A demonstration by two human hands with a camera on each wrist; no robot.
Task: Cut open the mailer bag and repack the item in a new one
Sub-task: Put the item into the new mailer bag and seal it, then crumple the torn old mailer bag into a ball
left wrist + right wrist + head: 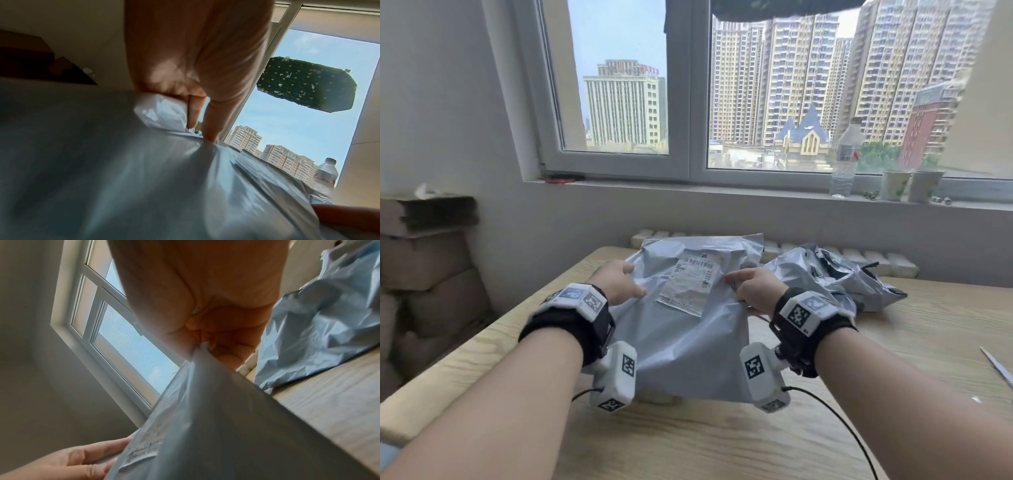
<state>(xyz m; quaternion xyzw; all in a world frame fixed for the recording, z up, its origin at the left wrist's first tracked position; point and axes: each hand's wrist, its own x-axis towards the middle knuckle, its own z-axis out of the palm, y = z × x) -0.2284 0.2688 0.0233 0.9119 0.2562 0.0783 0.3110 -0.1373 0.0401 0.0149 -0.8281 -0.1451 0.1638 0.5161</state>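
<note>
A grey mailer bag [688, 339] with a white shipping label [691, 281] is held tilted above the wooden table [722, 438], label side up. My left hand [619, 284] grips the bag's left edge; in the left wrist view its fingers [193, 113] pinch a fold of the bag [123, 178]. My right hand [750, 291] pinches the right edge beside the label, and the right wrist view shows the plastic [205, 418] bunched inside the curled hand [205, 344]. What is inside the bag is hidden.
Crumpled grey mailer bags [835, 274] lie at the back right of the table. Cardboard boxes [424, 267] are stacked at the left. On the windowsill are a water bottle [846, 161], two paper cups [893, 185] and a red object [560, 179]. A thin pale strip [996, 366] lies at the right edge.
</note>
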